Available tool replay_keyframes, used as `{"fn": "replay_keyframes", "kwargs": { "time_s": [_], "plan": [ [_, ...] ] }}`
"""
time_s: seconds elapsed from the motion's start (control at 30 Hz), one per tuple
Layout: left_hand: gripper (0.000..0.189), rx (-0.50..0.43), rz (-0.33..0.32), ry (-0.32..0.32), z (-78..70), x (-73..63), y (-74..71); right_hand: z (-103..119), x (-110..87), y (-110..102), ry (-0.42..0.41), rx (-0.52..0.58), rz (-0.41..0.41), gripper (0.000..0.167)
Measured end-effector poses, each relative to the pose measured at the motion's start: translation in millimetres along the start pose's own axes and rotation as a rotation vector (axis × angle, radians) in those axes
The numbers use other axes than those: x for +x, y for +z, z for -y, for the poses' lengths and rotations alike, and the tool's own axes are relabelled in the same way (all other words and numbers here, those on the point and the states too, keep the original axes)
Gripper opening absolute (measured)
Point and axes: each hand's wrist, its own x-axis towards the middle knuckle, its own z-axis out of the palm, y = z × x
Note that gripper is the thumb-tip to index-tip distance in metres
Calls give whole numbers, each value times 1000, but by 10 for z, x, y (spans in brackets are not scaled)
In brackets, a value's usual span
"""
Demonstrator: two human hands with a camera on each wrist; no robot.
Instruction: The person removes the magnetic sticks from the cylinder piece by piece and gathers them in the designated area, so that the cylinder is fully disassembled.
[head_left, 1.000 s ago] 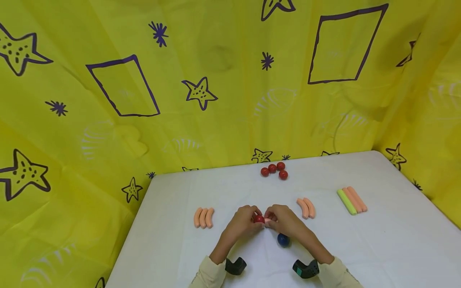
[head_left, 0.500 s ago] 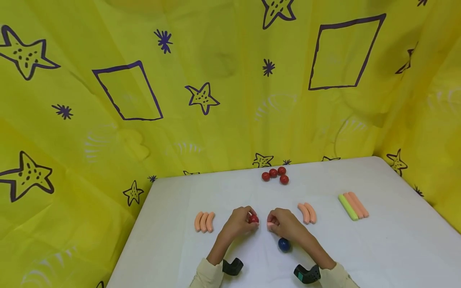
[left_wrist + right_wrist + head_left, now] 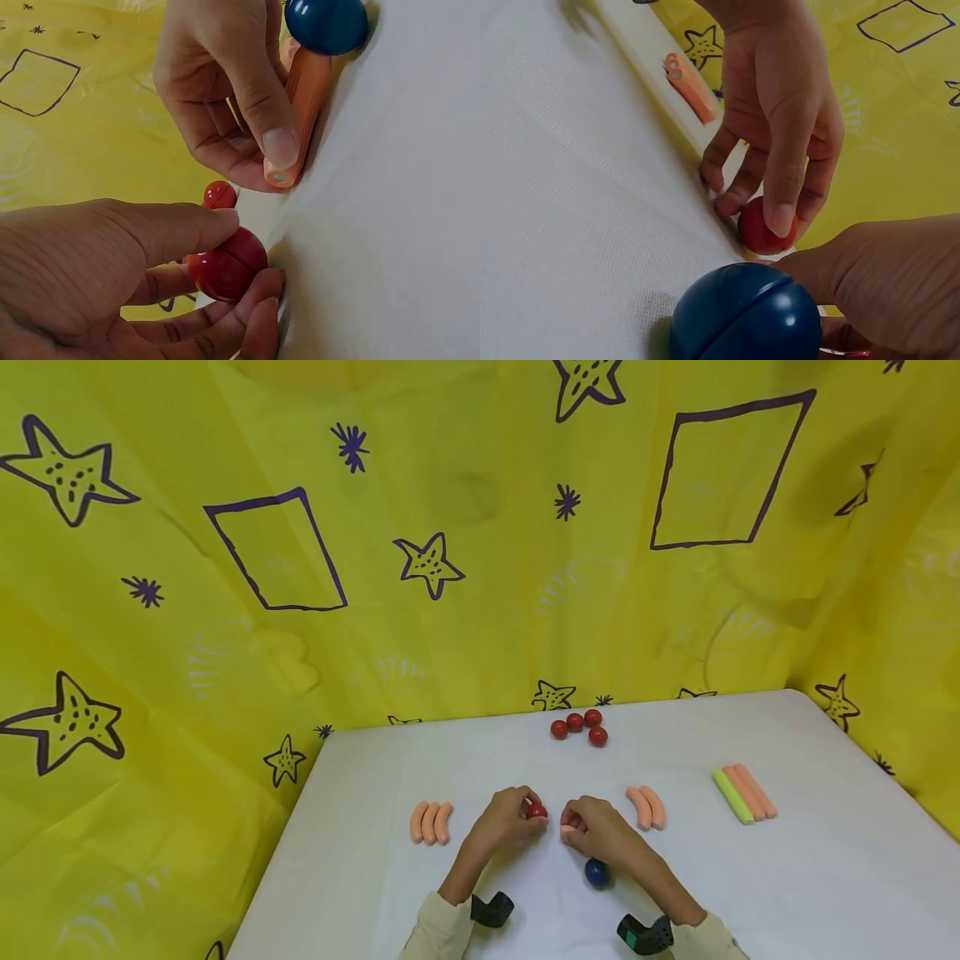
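Between the thumb and fingers of my left hand [image 3: 506, 820] is a red ball [image 3: 229, 264], low over the white table. My right hand [image 3: 597, 833] pinches a salmon-pink rod [image 3: 306, 90] near its end, which shows a small pale disc. A gap separates this end from the red ball. A larger blue ball [image 3: 597, 873] lies at the rod's other end, beside the right hand; whether the two are joined I cannot tell. In the head view the right hand hides most of the rod.
Several red balls [image 3: 575, 722] lie at the table's back edge. Three curved pink rods [image 3: 431, 822] lie to the left, two more curved rods [image 3: 646, 807] right of the hands. Further right are a green straight rod [image 3: 732, 796] and two pink straight rods [image 3: 751, 792]. A yellow patterned sheet [image 3: 480, 635] hangs behind.
The hands were together, with the red ball at the rod's end; they have moved apart and a gap shows. Both keep their hold. The head view has shifted slightly.
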Motion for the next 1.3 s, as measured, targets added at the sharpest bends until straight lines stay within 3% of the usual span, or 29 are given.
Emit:
{"fn": "replay_keyframes", "kwargs": {
  "time_s": [0.2, 0.47, 0.7, 0.93, 1.3],
  "plan": [
    [27, -24, -39, -66, 44, 274, -48, -9, 1, -12, 28, 9, 20, 8],
    [30, -20, -198, -122, 115, 845, -69, -58, -22, -40, 8, 34, 42, 7],
    [37, -121, -338, -127, 144, 1216, -6, -94, -18, -51, -66, 27, 26, 5],
    [38, -108, -347, -87, 176, 1300, 58, -118, -17, -26, -95, 34, 25, 5],
    [40, -108, -340, -94, 197, 1364, 105, -143, -19, -48, -71, 39, 32, 6]
  ]
}}
